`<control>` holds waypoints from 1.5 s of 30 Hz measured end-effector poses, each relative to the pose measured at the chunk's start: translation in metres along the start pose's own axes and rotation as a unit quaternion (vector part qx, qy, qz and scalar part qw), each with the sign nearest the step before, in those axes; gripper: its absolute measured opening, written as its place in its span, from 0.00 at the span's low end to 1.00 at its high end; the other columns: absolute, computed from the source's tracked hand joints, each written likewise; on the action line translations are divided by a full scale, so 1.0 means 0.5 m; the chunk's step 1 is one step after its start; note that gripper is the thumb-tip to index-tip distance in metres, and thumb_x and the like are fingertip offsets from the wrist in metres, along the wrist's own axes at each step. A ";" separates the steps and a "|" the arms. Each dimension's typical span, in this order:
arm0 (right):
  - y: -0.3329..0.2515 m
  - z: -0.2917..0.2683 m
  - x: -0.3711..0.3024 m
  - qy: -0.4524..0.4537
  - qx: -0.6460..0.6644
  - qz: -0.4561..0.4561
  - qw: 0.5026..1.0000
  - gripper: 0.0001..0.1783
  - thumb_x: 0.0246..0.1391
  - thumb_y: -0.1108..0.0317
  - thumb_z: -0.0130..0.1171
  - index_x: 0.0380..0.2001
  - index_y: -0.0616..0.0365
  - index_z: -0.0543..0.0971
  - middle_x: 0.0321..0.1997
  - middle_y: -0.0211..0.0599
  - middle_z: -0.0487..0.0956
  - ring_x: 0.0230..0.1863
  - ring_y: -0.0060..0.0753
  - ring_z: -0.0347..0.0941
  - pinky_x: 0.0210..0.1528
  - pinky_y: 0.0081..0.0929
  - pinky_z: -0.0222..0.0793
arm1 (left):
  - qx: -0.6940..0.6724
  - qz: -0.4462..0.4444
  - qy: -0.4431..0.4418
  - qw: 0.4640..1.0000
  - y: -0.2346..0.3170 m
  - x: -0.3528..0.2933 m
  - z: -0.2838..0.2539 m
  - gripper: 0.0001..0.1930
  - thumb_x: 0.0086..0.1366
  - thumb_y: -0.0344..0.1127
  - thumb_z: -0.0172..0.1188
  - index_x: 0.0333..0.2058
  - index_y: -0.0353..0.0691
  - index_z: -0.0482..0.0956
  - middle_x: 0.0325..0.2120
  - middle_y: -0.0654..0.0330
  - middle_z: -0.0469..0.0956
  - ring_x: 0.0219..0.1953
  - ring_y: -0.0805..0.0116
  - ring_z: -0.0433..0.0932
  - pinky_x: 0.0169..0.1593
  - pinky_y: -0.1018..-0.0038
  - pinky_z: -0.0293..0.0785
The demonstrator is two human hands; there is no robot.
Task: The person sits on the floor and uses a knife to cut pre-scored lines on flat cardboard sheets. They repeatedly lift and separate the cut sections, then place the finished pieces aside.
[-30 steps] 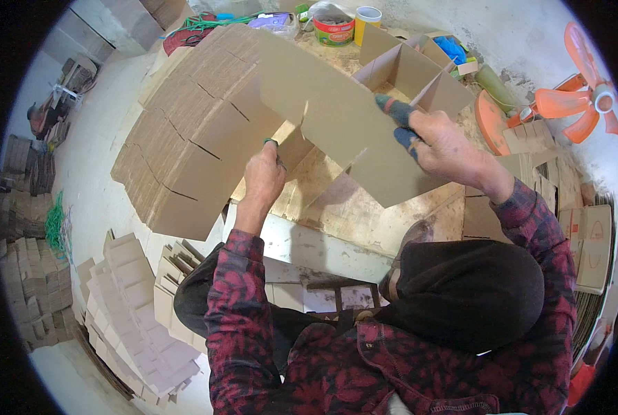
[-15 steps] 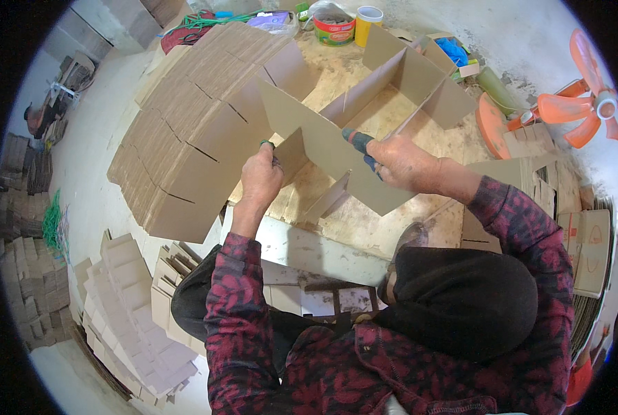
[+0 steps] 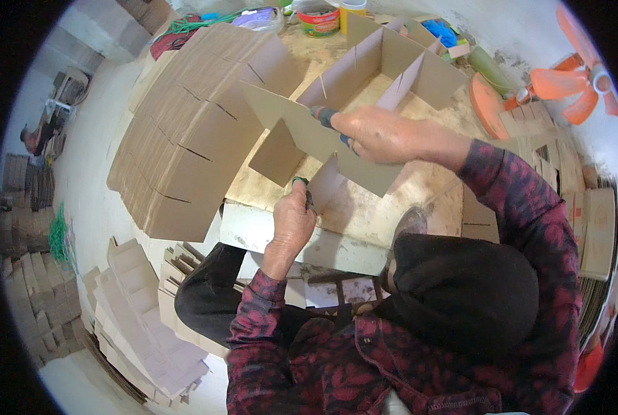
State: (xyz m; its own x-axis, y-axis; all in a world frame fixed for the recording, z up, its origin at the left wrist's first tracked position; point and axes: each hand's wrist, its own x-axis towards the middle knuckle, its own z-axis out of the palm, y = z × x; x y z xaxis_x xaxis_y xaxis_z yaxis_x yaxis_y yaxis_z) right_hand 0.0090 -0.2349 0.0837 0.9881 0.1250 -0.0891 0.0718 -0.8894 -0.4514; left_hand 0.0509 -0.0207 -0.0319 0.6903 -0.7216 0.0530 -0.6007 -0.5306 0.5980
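Observation:
A grid of brown cardboard dividers stands on the worktable [image 3: 419, 190], its panels slotted crosswise. My right hand [image 3: 378, 135], with dark coverings on its fingers, is closed on the upper edge of the long divider panel [image 3: 274, 114] nearest me. Lower down, my left hand [image 3: 293, 221] pinches the near edge of a short cross panel [image 3: 326, 181]; green shows at its thumb tip. Left of that piece, another short cross panel [image 3: 278, 152] stands with no hand on it. The fingers' undersides are partly hidden.
A tall stack of slotted cardboard sheets [image 3: 184, 138] fills the table's left side. An orange fan [image 3: 578, 86] stands at right. A red-green tub [image 3: 319, 21] and a yellow cup [image 3: 352, 14] sit at the back. More cardboard pieces [image 3: 143, 311] lie at lower left.
My left hand has moved right and nearer, from the left cross panel to the one beside it. My right hand has shifted slightly left along the long panel. The view has moved a little.

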 end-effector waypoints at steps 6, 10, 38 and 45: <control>0.003 -0.006 -0.016 0.030 0.002 -0.022 0.999 0.12 0.40 0.78 0.49 0.33 0.68 0.68 0.24 0.58 0.73 0.32 0.58 0.71 0.32 0.45 0.66 | 0.005 0.039 -0.021 0.999 0.000 -0.011 -0.017 0.09 0.47 0.18 0.48 0.29 0.34 0.64 0.17 0.42 0.71 0.24 0.40 0.72 0.26 0.53 0.67; -0.013 0.020 -0.043 -0.005 0.004 0.001 1.000 0.12 0.40 0.79 0.48 0.33 0.69 0.68 0.24 0.58 0.74 0.30 0.57 0.73 0.32 0.44 0.68 | 0.008 0.051 -0.012 0.999 0.014 -0.022 0.003 0.09 0.47 0.18 0.48 0.28 0.34 0.63 0.16 0.42 0.70 0.23 0.39 0.71 0.26 0.53 0.66; 0.015 0.134 -0.119 -0.098 -0.031 0.074 0.992 0.23 0.43 0.76 0.47 0.47 0.65 0.67 0.30 0.58 0.74 0.31 0.57 0.71 0.33 0.43 0.66 | 0.051 0.068 -0.036 0.996 0.063 -0.045 0.016 0.12 0.43 0.19 0.50 0.29 0.35 0.64 0.15 0.44 0.71 0.23 0.42 0.73 0.27 0.54 0.68; 0.093 0.114 -0.341 0.263 0.227 0.334 0.876 0.14 0.46 0.73 0.56 0.39 0.63 0.71 0.38 0.53 0.74 0.41 0.43 0.71 0.43 0.39 0.66 | 0.009 0.104 0.019 0.994 0.116 -0.032 -0.034 0.19 0.46 0.26 0.57 0.40 0.34 0.67 0.28 0.45 0.72 0.34 0.44 0.72 0.35 0.57 0.69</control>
State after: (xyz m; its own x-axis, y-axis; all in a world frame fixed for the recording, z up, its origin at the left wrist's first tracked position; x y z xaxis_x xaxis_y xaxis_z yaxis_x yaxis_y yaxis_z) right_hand -0.1639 -0.2727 0.0273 0.7237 -0.6830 -0.0991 -0.4891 -0.4063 -0.7718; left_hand 0.0120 -0.0322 0.0154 0.5642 -0.8000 0.2041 -0.7388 -0.3788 0.5573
